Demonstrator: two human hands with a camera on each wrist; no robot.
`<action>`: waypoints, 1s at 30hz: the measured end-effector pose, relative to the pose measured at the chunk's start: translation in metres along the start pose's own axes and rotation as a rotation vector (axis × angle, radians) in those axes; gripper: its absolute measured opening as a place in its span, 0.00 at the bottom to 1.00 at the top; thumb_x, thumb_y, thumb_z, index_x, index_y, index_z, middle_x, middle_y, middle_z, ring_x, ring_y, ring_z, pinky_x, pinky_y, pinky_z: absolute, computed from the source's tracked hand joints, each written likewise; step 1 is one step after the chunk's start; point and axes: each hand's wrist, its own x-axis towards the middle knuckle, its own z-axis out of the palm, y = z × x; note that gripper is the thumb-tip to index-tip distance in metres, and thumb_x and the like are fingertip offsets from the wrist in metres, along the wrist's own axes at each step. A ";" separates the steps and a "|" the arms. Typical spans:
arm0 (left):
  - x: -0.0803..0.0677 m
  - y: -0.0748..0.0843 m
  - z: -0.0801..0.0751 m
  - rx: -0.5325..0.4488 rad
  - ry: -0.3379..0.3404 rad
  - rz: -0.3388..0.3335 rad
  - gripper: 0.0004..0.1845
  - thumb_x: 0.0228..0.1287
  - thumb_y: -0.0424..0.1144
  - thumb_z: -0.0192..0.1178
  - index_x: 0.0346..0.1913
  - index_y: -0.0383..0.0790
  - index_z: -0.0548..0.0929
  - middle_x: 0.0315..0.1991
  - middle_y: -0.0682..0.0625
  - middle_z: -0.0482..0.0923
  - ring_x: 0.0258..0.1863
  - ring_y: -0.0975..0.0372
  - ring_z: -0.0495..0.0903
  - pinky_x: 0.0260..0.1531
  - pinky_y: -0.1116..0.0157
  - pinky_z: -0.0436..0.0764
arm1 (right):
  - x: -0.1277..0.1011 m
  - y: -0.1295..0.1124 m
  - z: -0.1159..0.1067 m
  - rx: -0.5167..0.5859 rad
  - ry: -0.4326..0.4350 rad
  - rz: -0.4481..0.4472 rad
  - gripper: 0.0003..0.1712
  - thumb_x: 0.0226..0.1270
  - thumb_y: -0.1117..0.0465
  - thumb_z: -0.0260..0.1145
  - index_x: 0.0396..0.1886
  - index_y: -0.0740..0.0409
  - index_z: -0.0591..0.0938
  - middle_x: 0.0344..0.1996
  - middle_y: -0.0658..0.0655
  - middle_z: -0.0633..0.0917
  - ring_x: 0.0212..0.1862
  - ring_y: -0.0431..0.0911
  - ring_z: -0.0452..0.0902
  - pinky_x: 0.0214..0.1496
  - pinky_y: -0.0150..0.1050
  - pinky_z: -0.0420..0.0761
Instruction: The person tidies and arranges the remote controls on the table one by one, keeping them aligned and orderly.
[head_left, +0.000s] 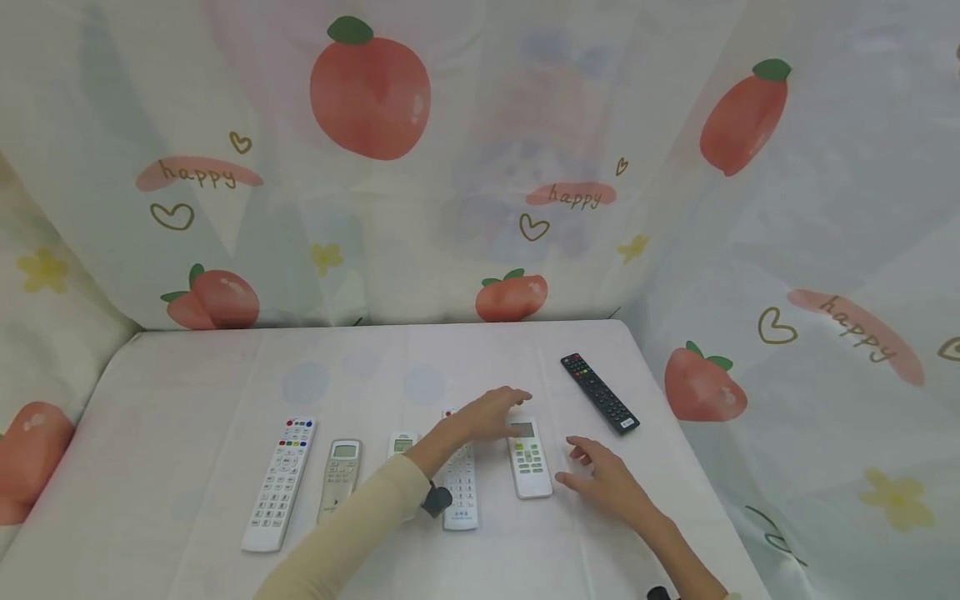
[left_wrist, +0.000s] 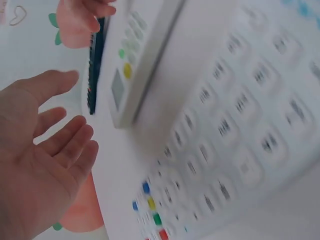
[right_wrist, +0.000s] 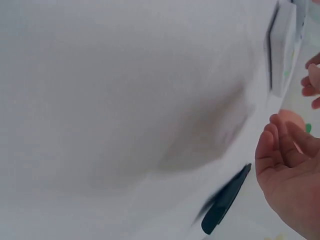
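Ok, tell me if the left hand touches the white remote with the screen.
Apart: the left wrist view shows the left hand open, table showing between it and the white remote.

Soft, even light fills all three views, bright and nearly without glare. On the bench (head_left: 187,375) shadows are faint, a pale one lying under the hands. The head view is sharp, bowing slightly at its edges. Both wrist views are blurred, the keypad of the near remote (left_wrist: 235,145) smeared.
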 end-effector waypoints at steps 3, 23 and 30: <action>0.004 0.008 0.002 -0.124 0.073 0.006 0.29 0.68 0.41 0.65 0.70 0.41 0.72 0.59 0.46 0.78 0.59 0.60 0.77 0.57 0.65 0.76 | 0.004 0.009 -0.015 0.010 0.039 -0.048 0.33 0.62 0.59 0.74 0.65 0.63 0.75 0.48 0.58 0.82 0.50 0.52 0.78 0.52 0.50 0.80; 0.045 0.079 0.059 -0.805 0.259 -0.297 0.23 0.64 0.36 0.67 0.61 0.38 0.77 0.35 0.51 0.83 0.34 0.58 0.85 0.36 0.64 0.84 | 0.071 0.062 -0.088 -0.027 0.021 -0.057 0.27 0.68 0.69 0.64 0.65 0.71 0.72 0.55 0.74 0.79 0.56 0.67 0.77 0.51 0.57 0.81; 0.061 0.088 0.074 -0.837 0.284 -0.350 0.23 0.63 0.33 0.67 0.61 0.37 0.76 0.35 0.50 0.82 0.33 0.57 0.85 0.35 0.65 0.85 | 0.085 0.068 -0.089 -0.038 -0.019 -0.015 0.27 0.69 0.67 0.63 0.66 0.72 0.71 0.57 0.77 0.76 0.58 0.69 0.74 0.54 0.59 0.79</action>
